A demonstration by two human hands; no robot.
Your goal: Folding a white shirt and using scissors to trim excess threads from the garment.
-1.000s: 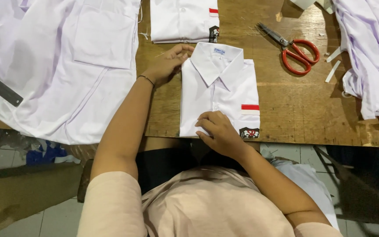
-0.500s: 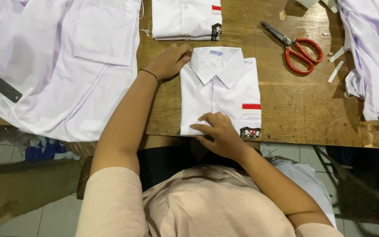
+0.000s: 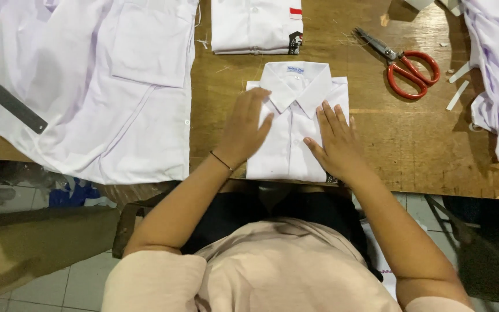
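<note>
The folded white shirt [image 3: 293, 124], collar at twelve o'clock, lies flat under my left hand [image 3: 244, 130] and right hand [image 3: 336, 141], fingers spread, palms down.

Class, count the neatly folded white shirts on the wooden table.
2. One folded shirt lies under both hands; another folded shirt sits beyond it at the top edge, partly cropped. More may lie out of view.

Left hand [image 3: 242, 128] and right hand [image 3: 335, 141] lie flat, fingers [image 3: 330, 118] spread, on a folded white shirt [image 3: 291, 124]. Shirt rests on the wooden desk [image 3: 411, 150]. Red-handled scissors [image 3: 402, 65] lie well apart.
</note>
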